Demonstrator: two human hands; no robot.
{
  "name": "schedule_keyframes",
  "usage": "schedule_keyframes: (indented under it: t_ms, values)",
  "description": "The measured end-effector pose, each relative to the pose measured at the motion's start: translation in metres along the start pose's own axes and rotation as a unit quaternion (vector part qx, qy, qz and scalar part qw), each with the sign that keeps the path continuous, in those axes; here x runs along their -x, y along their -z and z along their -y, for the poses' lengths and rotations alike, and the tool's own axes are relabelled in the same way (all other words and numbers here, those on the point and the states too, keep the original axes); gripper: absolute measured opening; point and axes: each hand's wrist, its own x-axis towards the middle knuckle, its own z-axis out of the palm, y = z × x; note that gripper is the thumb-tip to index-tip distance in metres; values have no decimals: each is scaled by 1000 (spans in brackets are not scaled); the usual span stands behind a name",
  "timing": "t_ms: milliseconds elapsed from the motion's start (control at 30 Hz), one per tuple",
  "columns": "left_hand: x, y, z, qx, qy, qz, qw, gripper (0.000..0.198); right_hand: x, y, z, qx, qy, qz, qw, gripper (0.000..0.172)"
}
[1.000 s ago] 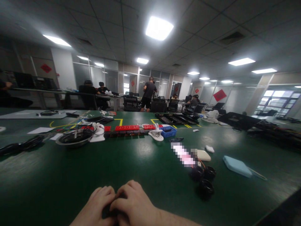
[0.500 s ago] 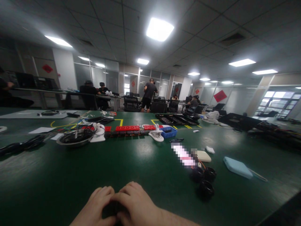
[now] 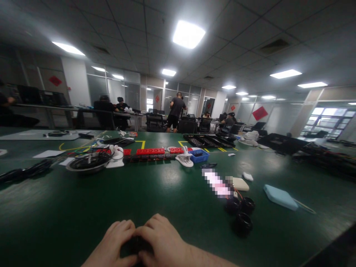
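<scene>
At the bottom of the head view, my left hand [image 3: 115, 239] and my right hand [image 3: 162, 237] meet over the green table [image 3: 83, 207]. The fingers of both are curled inward and closed, with the backs of the hands facing up. Between them shows a dark patch [image 3: 136, 244], perhaps a small black object; its shape is mostly covered by the fingers, so I cannot make it out. Several black round parts [image 3: 242, 223] with orange wire lie to the right of my right hand, apart from it.
Farther right are a light blue case [image 3: 280, 197], a cream case [image 3: 239, 184] and a small white case [image 3: 247, 176]. Across the middle stand a metal bowl of cables [image 3: 88, 168], a row of red blocks [image 3: 151, 151], a white stand [image 3: 184, 159] and a blue bin [image 3: 199, 157]. People sit and stand beyond.
My fingers have shifted very slightly around the dark patch, my right hand a touch. Everything on the table stays put; the view has moved only a little.
</scene>
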Motion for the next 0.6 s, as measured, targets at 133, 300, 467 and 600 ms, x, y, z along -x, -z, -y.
schedule_keyframes:
  t_ms: [133, 300, 467, 600]
  values:
    - [0, 0, 2, 2, -1, -1, 1000, 16, 0, 2, 1, 7, 11, 7, 1000, 41]
    - [1, -1, 3, 2, -6, -13, 1000, 16, 1, 2, 3, 7, -17, -25, 1000, 34]
    - [0, -2, 4, 8, -17, -10, 1000, 14, 2, 1, 5, 2, -23, -27, 999, 34]
    - [-1, -1, 3, 4, -15, -5, 1000, 13, 2, 2, 5, 13, -8, -34, 999, 34]
